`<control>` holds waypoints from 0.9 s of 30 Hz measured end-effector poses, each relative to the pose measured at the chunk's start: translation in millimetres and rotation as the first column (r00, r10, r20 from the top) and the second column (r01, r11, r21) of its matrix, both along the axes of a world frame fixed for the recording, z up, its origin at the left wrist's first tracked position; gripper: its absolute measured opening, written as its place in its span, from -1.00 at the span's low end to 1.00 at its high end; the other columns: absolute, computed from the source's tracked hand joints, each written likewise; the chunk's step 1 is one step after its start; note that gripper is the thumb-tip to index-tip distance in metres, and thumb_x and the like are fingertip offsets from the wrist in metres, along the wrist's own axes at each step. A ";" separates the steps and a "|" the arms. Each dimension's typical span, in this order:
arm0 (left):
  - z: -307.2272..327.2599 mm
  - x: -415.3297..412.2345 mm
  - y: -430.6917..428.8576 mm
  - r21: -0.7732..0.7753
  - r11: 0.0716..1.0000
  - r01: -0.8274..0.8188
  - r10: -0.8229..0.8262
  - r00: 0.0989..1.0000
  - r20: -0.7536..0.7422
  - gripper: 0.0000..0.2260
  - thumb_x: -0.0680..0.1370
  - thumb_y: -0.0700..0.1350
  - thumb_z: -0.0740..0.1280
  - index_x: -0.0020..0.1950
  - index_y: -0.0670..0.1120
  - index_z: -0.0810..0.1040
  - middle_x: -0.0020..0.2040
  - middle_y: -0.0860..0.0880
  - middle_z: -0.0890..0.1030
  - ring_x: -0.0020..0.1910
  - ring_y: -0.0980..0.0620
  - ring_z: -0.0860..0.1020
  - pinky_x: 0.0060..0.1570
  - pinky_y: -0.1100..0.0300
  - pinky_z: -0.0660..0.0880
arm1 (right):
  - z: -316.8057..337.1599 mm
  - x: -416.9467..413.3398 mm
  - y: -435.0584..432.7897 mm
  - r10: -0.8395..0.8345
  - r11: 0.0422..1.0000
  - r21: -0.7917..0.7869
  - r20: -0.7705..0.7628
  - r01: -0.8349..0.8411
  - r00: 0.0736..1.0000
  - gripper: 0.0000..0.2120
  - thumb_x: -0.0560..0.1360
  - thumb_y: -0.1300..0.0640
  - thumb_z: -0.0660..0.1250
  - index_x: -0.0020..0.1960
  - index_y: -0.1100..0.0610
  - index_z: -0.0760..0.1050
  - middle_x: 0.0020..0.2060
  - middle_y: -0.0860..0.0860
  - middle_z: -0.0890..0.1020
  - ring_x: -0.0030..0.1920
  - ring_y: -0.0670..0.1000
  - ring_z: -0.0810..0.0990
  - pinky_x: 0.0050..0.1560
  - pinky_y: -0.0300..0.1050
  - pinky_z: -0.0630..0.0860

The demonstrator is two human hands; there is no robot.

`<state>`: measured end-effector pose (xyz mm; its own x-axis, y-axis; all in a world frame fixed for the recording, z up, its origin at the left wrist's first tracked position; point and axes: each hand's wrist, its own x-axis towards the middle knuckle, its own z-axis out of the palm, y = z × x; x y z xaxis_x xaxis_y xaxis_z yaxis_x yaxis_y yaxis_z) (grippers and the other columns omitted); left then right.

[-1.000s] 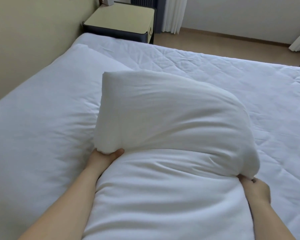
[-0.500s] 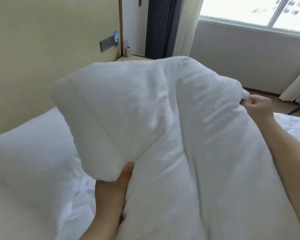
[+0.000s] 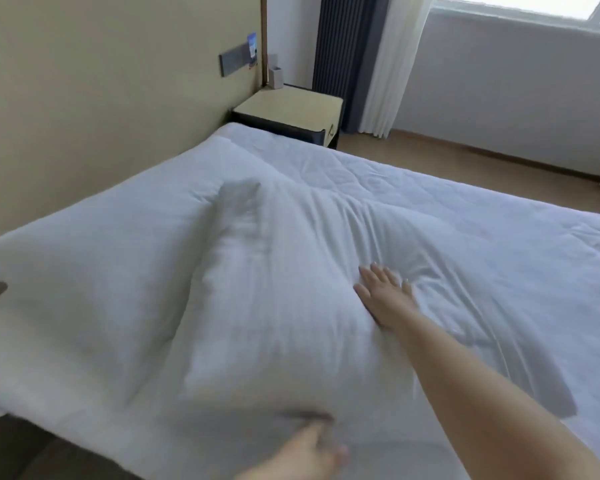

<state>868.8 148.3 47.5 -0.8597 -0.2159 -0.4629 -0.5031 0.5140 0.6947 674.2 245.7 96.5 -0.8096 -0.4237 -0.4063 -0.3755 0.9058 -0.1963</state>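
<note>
Seems well along. Pillow (image 3: 274, 323) down on the bed (image 3: 482, 237), resting on the mattress rather than held up, slantwise from about 11 o'clock to 5 o'clock across the middle of the view. Far corner puffed up, just beside a second pillow (image 3: 84, 271) at 9 o'clock, against the headboard (image 3: 101, 98). Left to do, at a guess: smoothing the creases, patting the filling even, squaring it up alongside its neighbour.

Flat on the pillow's right half, a little toward 3 o'clock from the centre, the right hand (image 3: 385, 299): fingers straight and spread, palm down, gripping nothing. Presses a dent into the cover there, with creases fanning out toward 12 and 3 o'clock. Bare forearm in from 5 o'clock.

At 6 o'clock, low in the view, the left hand (image 3: 305, 455), right at the pillow's near corner. Too blurred to tell whether pinching the fabric or merely touching it; fingers look somewhat curled, nothing surer than that. From this hand, pillow stretching away toward 12 o'clock, up to and past the right hand.

Beyond, at 12 o'clock, a nightstand (image 3: 291, 109) by the bed's far corner, and a curtain (image 3: 388, 64) at 1 o'clock.
</note>
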 end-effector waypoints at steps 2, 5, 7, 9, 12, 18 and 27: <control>11.9 9.5 12.1 0.179 0.982 -0.054 0.084 0.983 -0.162 -0.79 0.55 -0.01 0.22 0.06 -0.03 0.59 0.04 0.10 0.65 0.02 0.27 0.53 0.00 0.48 0.41 | -0.4 9.8 10.6 0.021 1.000 0.015 -0.019 -0.021 1.000 -0.51 0.63 -0.04 -0.06 0.52 -0.03 -0.08 0.53 -0.04 -0.10 0.52 -0.01 -0.14 0.47 0.05 -0.20; 62.3 -7.4 -25.0 -0.094 0.987 -0.131 0.087 0.923 -0.375 -0.82 0.36 0.10 0.15 -0.27 0.14 0.53 -0.44 0.30 0.56 -0.30 0.31 0.54 -0.26 0.32 0.46 | -1.9 23.6 20.0 -0.006 1.000 0.014 -0.071 0.007 0.997 -0.52 0.62 -0.04 -0.06 0.51 -0.04 -0.05 0.53 -0.05 -0.07 0.52 -0.03 -0.12 0.46 0.06 -0.23; 82.0 -28.2 -35.3 -0.379 0.910 -0.170 -0.067 0.840 -0.538 -0.72 0.37 0.12 0.15 -0.23 0.05 0.62 -0.38 0.20 0.61 -0.32 0.17 0.57 -0.38 0.38 0.37 | -9.4 40.7 25.0 -0.089 0.995 -0.046 -0.126 0.083 0.988 -0.53 0.63 -0.02 -0.09 0.52 -0.04 -0.05 0.53 -0.05 -0.08 0.52 -0.04 -0.14 0.45 0.06 -0.28; 90.7 -61.1 -52.9 -0.563 0.807 -0.177 -0.230 0.784 -0.576 -0.70 0.43 0.03 0.18 -0.15 -0.06 0.67 -0.23 0.02 0.69 -0.26 -0.01 0.64 -0.25 0.22 0.48 | -18.4 69.7 31.4 -0.192 0.979 -0.101 -0.144 0.179 0.971 -0.52 0.61 -0.05 -0.18 0.51 -0.04 -0.04 0.53 -0.06 -0.09 0.52 -0.05 -0.16 0.44 0.03 -0.34; 82.9 -107.2 -79.9 -0.661 0.750 0.011 -0.303 0.894 -0.330 -0.73 0.56 -0.07 0.22 0.21 -0.10 0.53 0.24 -0.05 0.55 0.26 -0.03 0.46 0.19 0.17 0.29 | -39.3 108.1 31.7 -0.463 0.868 -0.270 -0.136 0.417 0.876 -0.38 0.47 -0.19 -0.25 0.50 -0.08 -0.01 0.52 -0.07 -0.08 0.51 -0.06 -0.19 0.34 -0.02 -0.44; 52.0 -150.6 -93.9 -0.799 0.503 0.330 -0.561 0.828 -0.011 -0.19 0.32 0.29 -0.32 0.50 0.00 0.09 0.53 0.00 0.09 0.50 0.08 0.06 0.38 0.18 -0.13 | -46.9 134.6 10.4 -0.922 0.046 -0.472 0.319 0.880 0.219 0.00 0.31 -0.07 0.49 0.52 0.09 -0.06 0.52 0.09 -0.08 0.51 0.03 -0.13 0.41 0.18 -0.04; -0.4 -163.2 -113.6 -0.838 0.387 0.385 -0.855 0.489 -0.171 -0.47 0.39 0.17 0.10 0.00 -0.18 0.64 -0.02 -0.20 0.66 -0.08 -0.21 0.65 0.12 0.10 0.16 | -96.5 118.2 -15.0 -0.614 -0.717 -0.205 0.638 0.666 -0.465 0.09 0.28 -0.09 0.51 0.51 0.20 -0.12 0.45 0.30 0.08 0.45 0.25 0.10 0.46 0.11 0.06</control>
